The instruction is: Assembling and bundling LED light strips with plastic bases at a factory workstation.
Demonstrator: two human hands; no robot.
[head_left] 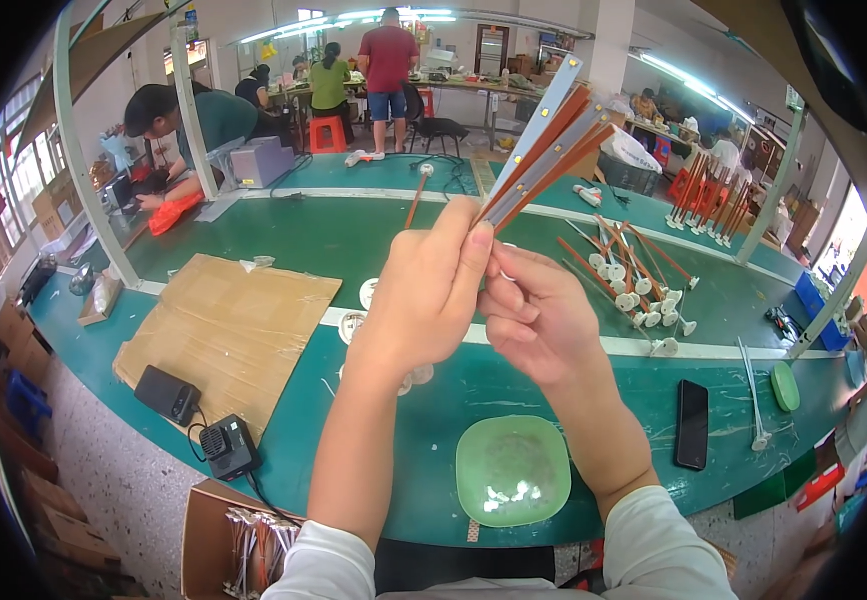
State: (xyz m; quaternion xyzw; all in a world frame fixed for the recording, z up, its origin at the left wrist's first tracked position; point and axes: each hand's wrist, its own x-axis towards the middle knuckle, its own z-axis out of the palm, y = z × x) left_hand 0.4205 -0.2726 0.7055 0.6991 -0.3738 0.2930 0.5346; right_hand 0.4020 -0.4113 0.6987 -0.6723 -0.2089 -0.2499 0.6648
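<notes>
Just below the raised hands, the near edge of the green worktop (639, 400) curves beneath both forearms, and a green bowl (479, 445) sits close to that edge, between them. Right of the right hand (544, 315), a strip of bare surface separates the forearm from a black phone (693, 425); beyond that hand lies a heap of brown sticks with white round ends (626, 272). Left of the left hand, a cardboard sheet (234, 320) spreads out, a black device (230, 446) at its near end.

The left hand (429, 290) is closed around the bottom of a bundle of strips (554, 140) (brown ones mixed with pale ones), thumb pressed against them, the strips fanning up and rightward. The right hand's fingers curl beside its thumb; whether they pinch anything I cannot tell.
</notes>
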